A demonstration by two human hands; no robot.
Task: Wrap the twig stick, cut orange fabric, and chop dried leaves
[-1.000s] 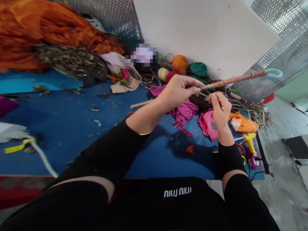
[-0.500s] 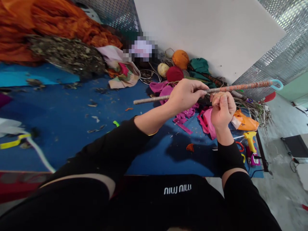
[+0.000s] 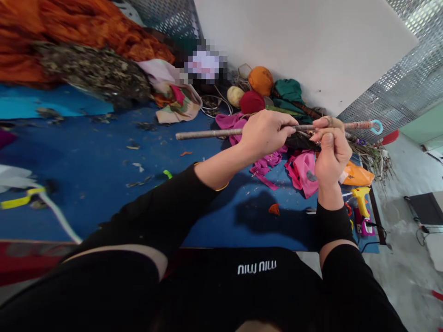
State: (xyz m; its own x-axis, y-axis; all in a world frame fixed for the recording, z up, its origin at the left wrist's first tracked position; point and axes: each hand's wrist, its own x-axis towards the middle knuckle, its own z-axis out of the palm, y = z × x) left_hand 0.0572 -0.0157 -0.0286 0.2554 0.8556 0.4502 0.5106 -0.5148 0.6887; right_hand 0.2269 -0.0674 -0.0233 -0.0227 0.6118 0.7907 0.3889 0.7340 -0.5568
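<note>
Pinching a slender grey-brown wrapped rod between thumb and fingertips, the left hand holds it nearly level above the table. The right hand touches the rod farther to the right, its fingers bent about the shaft and its thumb close to the forefinger; whether anything is caught between those two tips I cannot tell. Beyond the right hand, the rod's orange-red banded stretch ends in a pale blue open loop.

Below and behind the hands lie crumpled magenta cloth strips and, just to their right, a flat piece of pink fabric. Behind these sit a round red ball, a smaller cream ball and an orange ball, with bunched dark green cloth beside them.

Nearer the right forearm, a crumpled orange plastic bag lies above a yellow glue gun. A small orange scrap rests on the blue tabletop between the arms. At far left, a heap of wrinkled orange fabric spreads along the back.
</note>
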